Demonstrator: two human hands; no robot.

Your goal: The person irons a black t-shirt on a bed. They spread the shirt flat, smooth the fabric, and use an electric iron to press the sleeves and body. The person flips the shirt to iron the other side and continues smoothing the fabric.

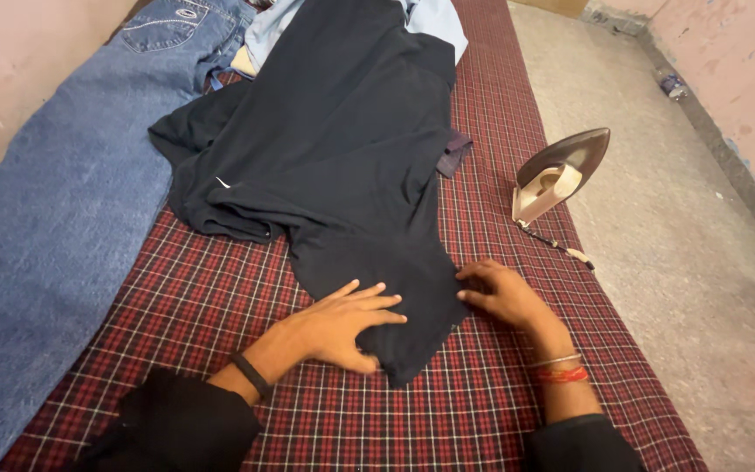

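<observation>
At the checked mat's [220, 297] near end, the left hand [342, 328] lies spread flat on the dark garment's [342, 157] tip; the right hand [504, 293] pinches its edge. The garment runs lengthwise toward the far end, beside jeans [54, 201]; an iron [557, 175] stands at the right edge.

I see my left hand [342, 328] flat on the dark garment [342, 157], my right hand [504, 295] pinching its edge near the iron [557, 177].

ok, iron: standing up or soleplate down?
Standing up. The iron rests on its heel on the plaid cloth, soleplate tilted up off the fabric, clear of both hands and the dark garment.
</observation>
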